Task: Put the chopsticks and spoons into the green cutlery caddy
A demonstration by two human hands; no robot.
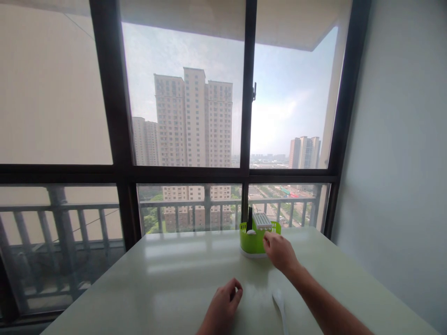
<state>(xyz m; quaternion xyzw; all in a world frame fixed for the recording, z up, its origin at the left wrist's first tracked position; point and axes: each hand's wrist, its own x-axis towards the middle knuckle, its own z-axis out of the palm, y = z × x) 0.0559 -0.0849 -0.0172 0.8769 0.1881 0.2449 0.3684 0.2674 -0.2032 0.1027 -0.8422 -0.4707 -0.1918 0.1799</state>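
A green utensil caddy [252, 244] with a white base stands toward the far edge of the table. Dark chopsticks [249, 219] rise from its left part, beside a white spoon end [251, 231], and a grey-white slotted piece [262, 221] sits at its back. My right hand [279, 250] reaches to the caddy's right front, fingers closed; whatever they may grip is hidden. On the tabletop my left hand [225, 302] rests loosely curled, with nothing visible in it. Between my two arms lies a white spoon [279, 304], its handle toward me.
The pale, glossy table [167, 279] runs up to a dark-framed window [188, 175]. A railing [181, 203] and high-rise buildings [193, 116] show through the glass. To the right is a plain wall [401, 139].
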